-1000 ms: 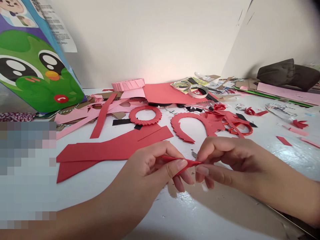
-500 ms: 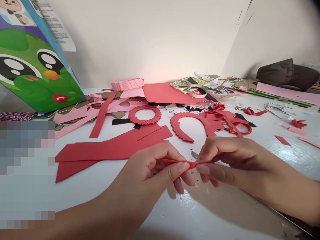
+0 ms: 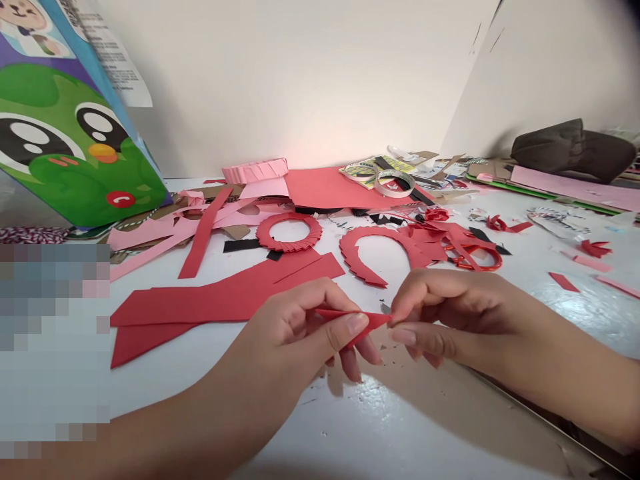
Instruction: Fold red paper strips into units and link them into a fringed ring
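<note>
A small folded red paper piece (image 3: 373, 321) is pinched between both my hands just above the white table (image 3: 380, 427). My left hand (image 3: 300, 333) grips its left part with thumb and fingers closed. My right hand (image 3: 450, 320) pinches its right tip, fingers curled. Behind them lie long red paper strips (image 3: 220, 297), a pleated red ring (image 3: 289, 232) and a red toothed arc (image 3: 370, 250).
Pink strips (image 3: 160, 230) and a pink pleated band (image 3: 255, 170) lie at the back left beside a green cartoon box (image 3: 75, 147). A red sheet (image 3: 330, 187), tape rolls (image 3: 387, 179), red-handled scissors (image 3: 475, 257) and a dark pouch (image 3: 575, 147) are further back and right.
Both hands have shifted slightly left and up with the red piece, which is now pressed flatter between the fingers. The view has barely moved.
</note>
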Demonstrator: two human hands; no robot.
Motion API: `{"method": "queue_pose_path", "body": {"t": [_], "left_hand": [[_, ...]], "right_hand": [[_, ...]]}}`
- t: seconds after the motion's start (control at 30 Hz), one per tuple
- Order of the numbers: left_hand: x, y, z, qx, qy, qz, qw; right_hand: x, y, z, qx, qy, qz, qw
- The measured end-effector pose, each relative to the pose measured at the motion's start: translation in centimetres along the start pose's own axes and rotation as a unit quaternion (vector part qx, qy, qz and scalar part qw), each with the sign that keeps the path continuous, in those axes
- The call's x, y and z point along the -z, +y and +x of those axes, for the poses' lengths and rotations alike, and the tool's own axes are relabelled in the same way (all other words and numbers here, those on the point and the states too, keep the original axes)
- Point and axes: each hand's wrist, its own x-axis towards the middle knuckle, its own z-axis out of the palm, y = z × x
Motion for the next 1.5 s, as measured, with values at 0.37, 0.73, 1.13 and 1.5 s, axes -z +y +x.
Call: {"method": "queue_pose_path", "body": {"t": [0.37,0.73,1.13,1.5], "left_hand": [[-0.03,0.04,-0.12,0.014,0.001,0.016,1.0],[0.05,0.12,-0.07,0.042,-0.019,0.058,0.997],[-0.12,-0.11,-0.24,0.032,-0.05,0.088,0.994],[0.03,-0.23,-0.28,0.021,-0.032,0.093,0.995]], "right_hand": [[-0.04,-0.64,-0.13,0.023,0.015,-0.049,0.998],[-0.16,-0.14,-0.41,0.014,-0.004,-0.029,0.999],[-0.31,0.12,-0.46,-0.017,-0.029,0.029,0.999],[-0.31,0.1,-0.32,-0.031,-0.047,0.065,0.996]]}}
